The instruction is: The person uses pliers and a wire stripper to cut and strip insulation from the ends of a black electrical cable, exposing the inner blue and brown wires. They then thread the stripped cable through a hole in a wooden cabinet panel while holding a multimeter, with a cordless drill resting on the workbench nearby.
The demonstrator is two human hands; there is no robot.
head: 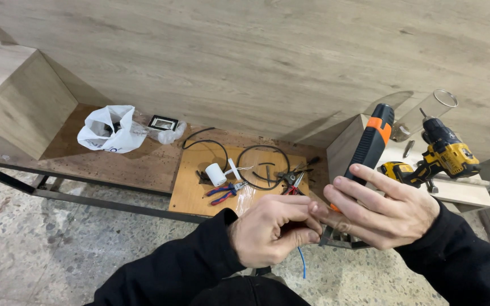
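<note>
While the right hand (384,212) is clutching the black-and-orange tool (370,144), its long axis rising up and away, the left hand (273,229) is pinching a thin blue wire (302,262) just beside the tool's lower end.

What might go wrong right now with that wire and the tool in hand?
The left hand pinches a thin blue wire right against the right hand, which holds a black and orange tool; its tip is hidden, so the fingers might get nicked. The wire's loose end dangles and may slip free. The yellow drill stands near the shelf edge.
</note>
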